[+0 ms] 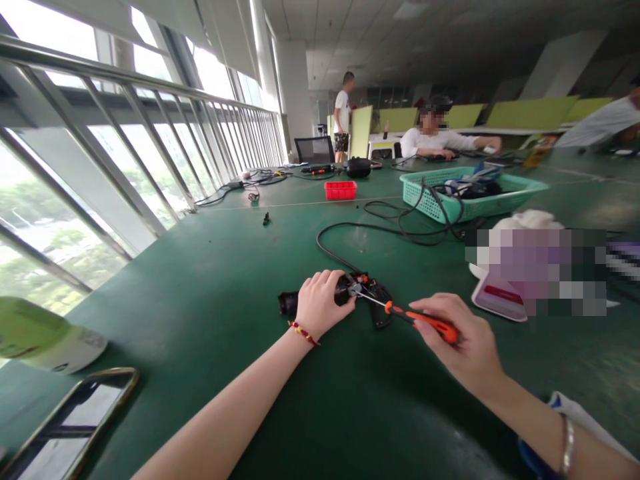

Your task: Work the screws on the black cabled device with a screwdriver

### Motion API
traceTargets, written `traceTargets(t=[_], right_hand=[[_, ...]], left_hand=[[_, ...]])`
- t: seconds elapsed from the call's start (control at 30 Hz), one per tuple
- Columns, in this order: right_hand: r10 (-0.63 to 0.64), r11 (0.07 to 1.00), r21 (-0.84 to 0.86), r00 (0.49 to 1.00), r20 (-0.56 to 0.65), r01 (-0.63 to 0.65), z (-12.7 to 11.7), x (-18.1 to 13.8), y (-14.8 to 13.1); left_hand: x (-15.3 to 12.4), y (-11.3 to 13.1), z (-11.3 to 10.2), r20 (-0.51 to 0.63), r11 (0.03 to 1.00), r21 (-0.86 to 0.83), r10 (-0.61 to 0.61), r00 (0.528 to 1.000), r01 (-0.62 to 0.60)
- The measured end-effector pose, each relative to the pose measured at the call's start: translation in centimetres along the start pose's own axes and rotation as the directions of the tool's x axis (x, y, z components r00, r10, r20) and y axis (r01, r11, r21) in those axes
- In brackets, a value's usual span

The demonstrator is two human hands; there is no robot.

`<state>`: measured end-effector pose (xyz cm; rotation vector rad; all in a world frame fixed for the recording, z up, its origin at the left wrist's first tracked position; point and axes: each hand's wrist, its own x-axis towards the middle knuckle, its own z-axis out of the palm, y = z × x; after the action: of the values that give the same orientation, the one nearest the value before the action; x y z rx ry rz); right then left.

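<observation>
A black corded device [342, 291], shaped like a hair dryer, lies on the green table with its inside exposed; coloured wires and a grey metal-looking part show in the opening. My left hand [321, 301] is wrapped over its barrel and holds it down, hiding the middle of it. In my right hand [467, 340] is an orange and black screwdriver [423, 321], gripped by the handle. Its thin shaft points left, and the tip reaches the exposed part beside my left fingers; whether it sits in a screw I cannot tell.
The device's black cable [345, 225] loops back toward a teal basket [450, 212] full of items. A small red tray [341, 191] stands further off. Phones lie at left [75, 427] and right [497, 297], a green-white bottle [47, 337] at left. Other people are beyond.
</observation>
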<state>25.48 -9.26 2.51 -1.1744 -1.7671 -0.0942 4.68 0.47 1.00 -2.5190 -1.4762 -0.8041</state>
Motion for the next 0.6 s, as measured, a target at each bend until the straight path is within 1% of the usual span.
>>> traceTargets(t=[0.03, 0.17, 0.2, 0.27, 0.33, 0.37, 0.5, 0.53, 0.6], right_hand=[[0.008, 1.000, 0.001, 1.000, -0.004, -0.008, 0.01, 0.00, 0.02], [0.008, 0.998, 0.059, 0.995, -0.104, -0.002, 0.15, -0.22, 0.30], [0.010, 0.998, 0.066, 0.994, -0.109, -0.002, 0.15, -0.27, 0.34], [0.021, 0.999, 0.049, 0.998, -0.064, -0.018, 0.09, -0.32, 0.33], [0.031, 0.999, 0.014, 0.999, 0.011, -0.031, 0.03, -0.33, 0.26], [0.033, 0.999, 0.011, 0.999, 0.019, -0.033, 0.03, -0.33, 0.25], [0.030, 0.997, 0.073, 0.993, -0.111, -0.022, 0.21, -0.37, 0.37], [0.026, 0.997, 0.082, 0.992, -0.125, -0.016, 0.23, -0.38, 0.41], [0.024, 0.998, 0.065, 0.997, -0.074, -0.019, 0.19, -0.39, 0.42]], left_hand=[[-0.02, 0.00, 0.01, 0.000, 1.000, -0.002, 0.000, 1.000, 0.000], [-0.07, 0.01, -0.03, 0.003, 1.000, -0.005, -0.005, 1.000, 0.005], [-0.08, 0.01, -0.05, 0.003, 1.000, -0.006, -0.005, 1.000, 0.005], [-0.07, 0.01, -0.10, 0.004, 1.000, -0.009, -0.004, 1.000, 0.005], [-0.05, 0.01, -0.13, 0.008, 1.000, -0.012, -0.005, 1.000, 0.005], [-0.04, 0.01, -0.14, 0.010, 1.000, -0.012, -0.007, 1.000, 0.007], [-0.04, 0.02, -0.09, 0.013, 1.000, -0.009, -0.004, 1.000, 0.004], [-0.04, 0.03, -0.08, 0.011, 1.000, -0.009, -0.003, 1.000, 0.003], [-0.06, 0.05, -0.06, 0.008, 1.000, -0.008, -0.001, 1.000, 0.001]])
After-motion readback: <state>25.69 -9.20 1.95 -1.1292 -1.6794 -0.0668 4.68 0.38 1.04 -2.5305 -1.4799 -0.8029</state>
